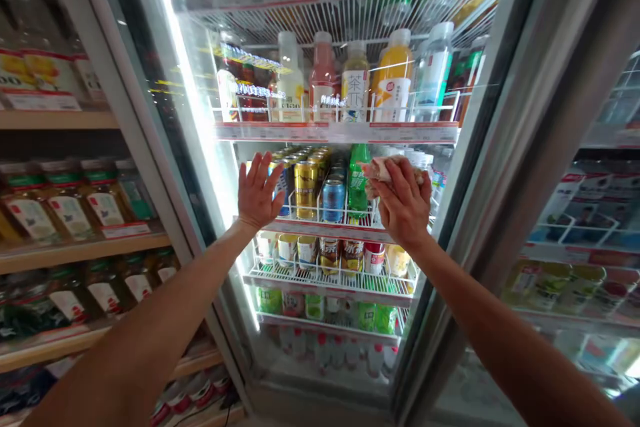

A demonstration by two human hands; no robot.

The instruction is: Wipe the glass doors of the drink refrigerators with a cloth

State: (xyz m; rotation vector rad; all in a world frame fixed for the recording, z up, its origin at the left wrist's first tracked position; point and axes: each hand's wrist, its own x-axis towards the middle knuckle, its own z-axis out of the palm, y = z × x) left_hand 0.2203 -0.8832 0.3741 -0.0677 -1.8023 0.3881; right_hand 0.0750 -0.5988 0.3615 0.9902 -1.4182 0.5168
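Both hands are up against the glass door [210, 167] of a lit drinks cooler. The left hand [257, 192] is spread flat, its 5 fingers fanned and the palm facing the glass, level with the left end of a shelf of cans. The right hand [406, 203] is closed around a crumpled pale cloth [383, 170], pinching it between fingers and thumb and pressing it toward the glass, just above the front edge of the same shelf, near its right end.

Behind the glass stand a gold can [306, 188], a blue can [333, 200] and a green bottle [358, 180]. A red-edged price strip [335, 132] runs along the shelf above, and a wooden shelf [75, 253] of bottled goods stands to the left of the cooler.

Hard pressure on the glass could shift the door if it is not firmly latched. The cloth could slip from the fingers, since only its middle is gripped. Strong glare down the left of the door could hide smears, and any damp in the cloth could run down into the metal door frame [480, 147].
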